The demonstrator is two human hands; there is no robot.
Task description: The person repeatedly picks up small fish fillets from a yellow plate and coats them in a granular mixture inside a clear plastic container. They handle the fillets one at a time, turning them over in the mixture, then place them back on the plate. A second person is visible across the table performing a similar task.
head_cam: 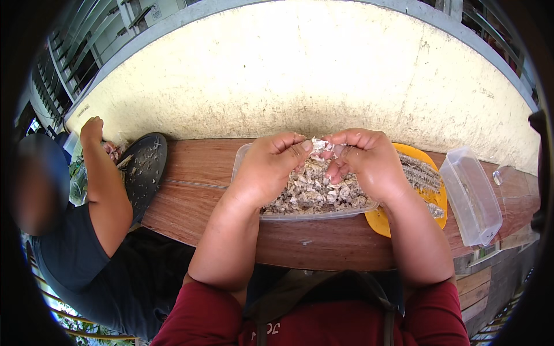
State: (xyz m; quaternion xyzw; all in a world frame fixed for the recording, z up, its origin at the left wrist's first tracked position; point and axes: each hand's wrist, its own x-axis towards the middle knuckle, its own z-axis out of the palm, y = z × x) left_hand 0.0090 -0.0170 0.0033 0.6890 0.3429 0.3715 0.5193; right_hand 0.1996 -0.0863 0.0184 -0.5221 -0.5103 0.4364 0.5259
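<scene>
My left hand [275,162] and my right hand [368,158] are raised over a translucent plastic tub [311,215]. Between their fingertips is a pale, ragged flake of what looks like cooked fish [322,145], pinched from both sides. The tub holds a heap of greyish-beige flaked fish [311,190]. Partly behind my right forearm lies a yellow plate [381,222]. On it are fish backbones [422,173] with ribs and a silvery scrap of skin [435,210].
To the right stands a second translucent plastic container [474,197], with a drinking glass [504,173] by the wall. A black tray [149,173] with scraps tilts at left, beside a seated person [78,242] whose arm reaches forward. The brown wooden table [194,177] meets a cream wall [277,78].
</scene>
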